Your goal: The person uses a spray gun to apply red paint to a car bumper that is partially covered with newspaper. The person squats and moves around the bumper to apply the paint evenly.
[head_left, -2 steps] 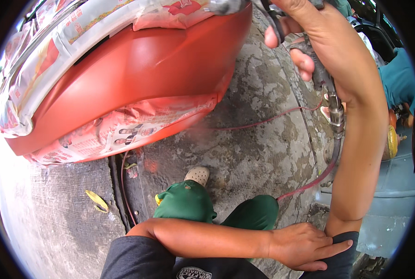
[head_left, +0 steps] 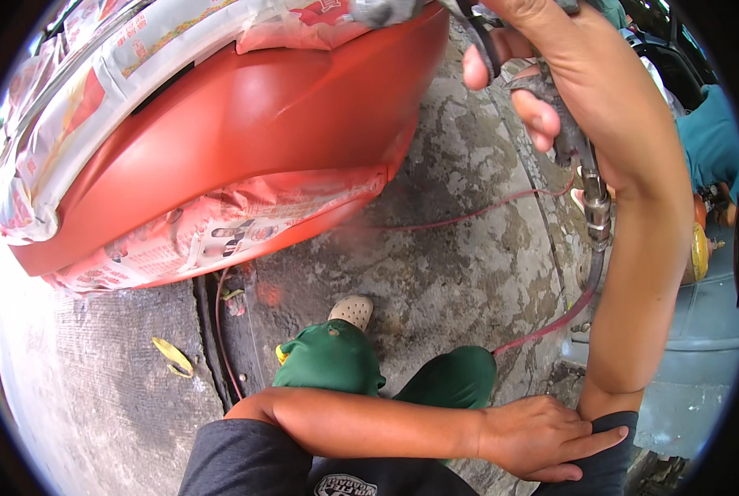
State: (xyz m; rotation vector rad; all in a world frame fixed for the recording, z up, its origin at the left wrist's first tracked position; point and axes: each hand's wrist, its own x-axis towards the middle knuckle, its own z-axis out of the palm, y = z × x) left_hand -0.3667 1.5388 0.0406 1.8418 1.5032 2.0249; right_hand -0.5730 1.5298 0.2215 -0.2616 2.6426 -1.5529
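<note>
At one o'clock, the right hand [head_left: 580, 78] is clamping its fingers round a grey spray gun [head_left: 568, 140], whose body is partly running past the top edge (its front end, near twelve o'clock, is blurring). At five o'clock, the left hand [head_left: 535, 434] is resting, fingers slightly apart, on a dark cloth sleeve [head_left: 613, 463]. Wrinkled paper [head_left: 129, 54] is bordering a smooth, curving red panel [head_left: 245, 124] at ten o'clock.

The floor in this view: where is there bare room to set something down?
Bare concrete lies between the beige shoe and the red hose, and left of the yellow leaf, below the red panel. The far right is crowded: yellow container, teal clothing.
</note>
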